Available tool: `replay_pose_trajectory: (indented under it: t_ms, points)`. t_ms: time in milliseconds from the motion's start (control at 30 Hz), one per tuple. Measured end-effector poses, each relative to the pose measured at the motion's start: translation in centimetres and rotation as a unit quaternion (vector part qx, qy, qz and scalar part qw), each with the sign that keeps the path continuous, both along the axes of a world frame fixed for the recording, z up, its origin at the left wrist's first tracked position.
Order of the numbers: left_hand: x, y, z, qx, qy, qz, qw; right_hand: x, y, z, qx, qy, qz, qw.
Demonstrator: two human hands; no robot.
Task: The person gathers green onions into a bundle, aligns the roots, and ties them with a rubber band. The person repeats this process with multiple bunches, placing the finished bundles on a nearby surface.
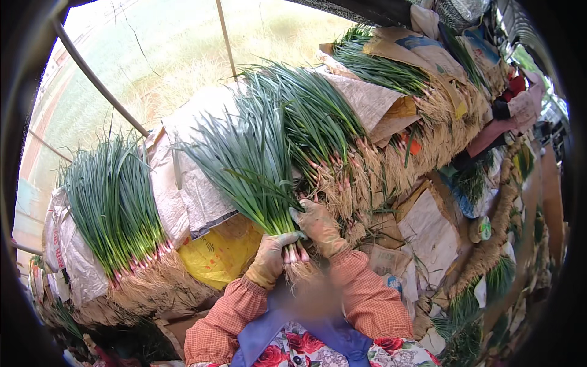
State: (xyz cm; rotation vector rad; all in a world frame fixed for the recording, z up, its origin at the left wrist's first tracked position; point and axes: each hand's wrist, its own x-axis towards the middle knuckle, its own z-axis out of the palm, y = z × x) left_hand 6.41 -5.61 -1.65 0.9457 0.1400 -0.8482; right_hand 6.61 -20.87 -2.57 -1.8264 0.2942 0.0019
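My left hand point(271, 258), in a soiled pale glove, is closed around the lower stems of a bunch of green scallion-like plants point(270, 192). Their pinkish-white bulbs and stringy roots poke out below its fingers. My right hand point(321, 227), gloved the same way, is at the right side of the bunch, its thumb and fingers pinching a leaf. Just behind it rests a pile of similar plants point(316, 114), bulbs and roots towards me. A neat row of more plants point(114, 211) stands at the left, roots towards me.
White woven sacks point(202, 160) and a yellow sack point(218, 252) lie between the piles. More covered plants point(380, 64) are at the upper right. Cardboard and paper sheets point(429, 231) lie on the right. A metal pole point(98, 82) rises at the left. A person point(518, 101) is at the far right.
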Motion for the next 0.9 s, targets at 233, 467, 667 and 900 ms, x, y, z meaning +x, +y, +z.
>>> replay_pose_trajectory:
  t_ms: [233, 467, 667, 900]
  points:
    - [-0.4, -0.1, -0.8, -0.040, 0.060, 0.076, 0.994, -1.6, 1.3, 3.6, 0.592, -0.044, -0.143, 0.792]
    - [-1.8, 3.4, 2.0, -0.211, 0.105, 0.086, 0.968, 0.5, -6.5, 4.3, 0.433, -0.095, -0.154, 0.883]
    - [-0.7, 5.2, -0.2, -0.236, 0.189, -0.040, 0.952, -0.9, 1.8, 1.6, 0.437, 0.150, 0.066, 0.884]
    - [-1.5, 4.6, 0.2, -0.077, 0.113, -0.025, 0.990, -2.0, 0.7, 1.8, 0.218, 0.110, 0.064, 0.968]
